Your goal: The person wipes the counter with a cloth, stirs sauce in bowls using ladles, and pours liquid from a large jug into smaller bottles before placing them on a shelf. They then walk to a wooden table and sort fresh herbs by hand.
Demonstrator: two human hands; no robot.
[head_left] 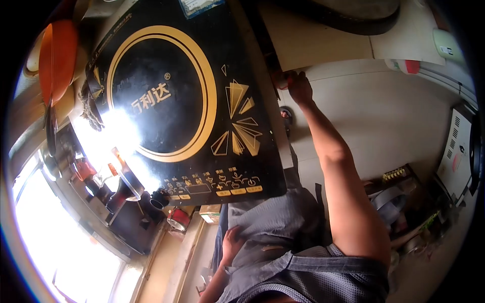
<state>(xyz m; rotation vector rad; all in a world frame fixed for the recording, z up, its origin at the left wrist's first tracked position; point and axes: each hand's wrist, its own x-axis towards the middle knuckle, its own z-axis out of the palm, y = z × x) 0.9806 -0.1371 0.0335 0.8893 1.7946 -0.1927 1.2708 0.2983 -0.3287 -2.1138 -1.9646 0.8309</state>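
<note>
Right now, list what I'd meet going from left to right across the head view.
Orange, rounded pan-like object → black rectangular cooktop with a gold ring → the right one of the person's bare hands → white panel with black slots.

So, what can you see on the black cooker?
The cooker is flat, black and shiny, like glass. It has a gold ring with writing inside, gold triangle shapes, and little symbols and gold labels along the edge nearest the person. Bright glare hides part of its left side. A blue and white packet lies at its far end. The left hand is off it.
</note>
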